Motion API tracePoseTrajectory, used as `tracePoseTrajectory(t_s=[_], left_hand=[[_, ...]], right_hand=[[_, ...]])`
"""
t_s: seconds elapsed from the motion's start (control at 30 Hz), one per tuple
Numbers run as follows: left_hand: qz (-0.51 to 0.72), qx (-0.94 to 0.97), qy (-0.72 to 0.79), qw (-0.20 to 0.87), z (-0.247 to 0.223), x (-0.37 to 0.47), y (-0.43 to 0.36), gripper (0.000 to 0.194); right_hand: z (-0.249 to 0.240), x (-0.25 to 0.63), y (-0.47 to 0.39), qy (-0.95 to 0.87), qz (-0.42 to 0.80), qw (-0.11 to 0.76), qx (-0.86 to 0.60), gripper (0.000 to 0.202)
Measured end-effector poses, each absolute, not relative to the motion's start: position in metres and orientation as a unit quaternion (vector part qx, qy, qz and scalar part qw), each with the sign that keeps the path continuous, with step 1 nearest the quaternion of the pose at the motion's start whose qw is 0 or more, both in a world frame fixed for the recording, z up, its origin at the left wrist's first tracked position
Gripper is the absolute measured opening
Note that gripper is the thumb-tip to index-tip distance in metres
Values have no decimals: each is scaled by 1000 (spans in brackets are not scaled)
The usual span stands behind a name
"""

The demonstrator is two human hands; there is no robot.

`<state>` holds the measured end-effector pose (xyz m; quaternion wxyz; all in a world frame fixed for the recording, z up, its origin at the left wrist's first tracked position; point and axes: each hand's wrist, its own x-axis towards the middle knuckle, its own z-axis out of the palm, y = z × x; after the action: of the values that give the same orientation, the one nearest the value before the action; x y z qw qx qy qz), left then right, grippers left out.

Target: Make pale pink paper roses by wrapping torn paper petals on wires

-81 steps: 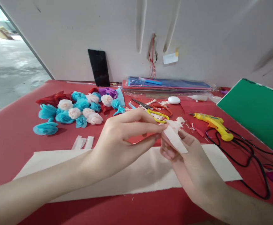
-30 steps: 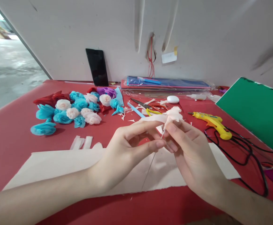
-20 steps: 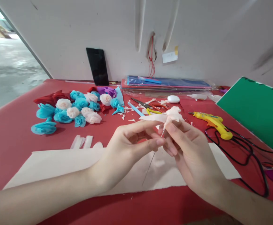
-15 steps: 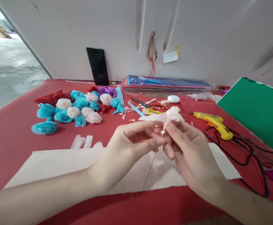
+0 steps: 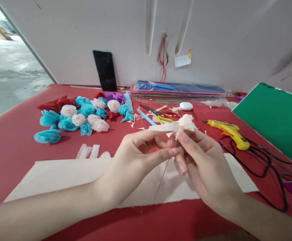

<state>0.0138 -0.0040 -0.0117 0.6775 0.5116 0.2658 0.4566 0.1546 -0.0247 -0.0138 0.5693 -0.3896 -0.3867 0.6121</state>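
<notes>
Between thumb and fingers, my right hand (image 5: 203, 154) pinches the base of a pale pink paper flower (image 5: 187, 122). A thin wire stem (image 5: 161, 179) runs down from it, and my left hand (image 5: 146, 154) is closed on that stem just below the bloom. A loose pale paper strip (image 5: 164, 127) sticks out from the flower to the left, above my left index finger. Both hands hover over a cream paper sheet (image 5: 68, 179) on the red table. Part of the stem is hidden by my fingers.
Blue, white, pink, red and purple paper flowers (image 5: 87, 110) are heaped at left. Scissors (image 5: 152, 110), a blue pen (image 5: 146, 117) and paper scraps lie behind my hands. At right are a yellow glue gun (image 5: 227, 130), its black cord and a green board (image 5: 274, 117). A phone (image 5: 105, 70) leans at the back.
The flower has turned slightly in my fingers, and its loose strip sits a little differently. The wire's lower end has shifted slightly up. Both hands stay almost in place.
</notes>
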Motion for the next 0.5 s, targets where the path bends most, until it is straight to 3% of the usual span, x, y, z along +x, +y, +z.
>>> tracePoseTrajectory(t_s=[0.07, 0.27, 0.5], left_hand=[[464, 499, 270, 680, -12, 15, -4, 12], [483, 514, 257, 661, -11, 12, -2, 31], [551, 659, 339, 383, -2, -1, 0, 21]], right_hand=[[-13, 154, -25, -390, 612, 567, -390, 20], [-5, 156, -22, -357, 654, 565, -354, 20], [-5, 159, -17, -374, 679, 557, -298, 13]])
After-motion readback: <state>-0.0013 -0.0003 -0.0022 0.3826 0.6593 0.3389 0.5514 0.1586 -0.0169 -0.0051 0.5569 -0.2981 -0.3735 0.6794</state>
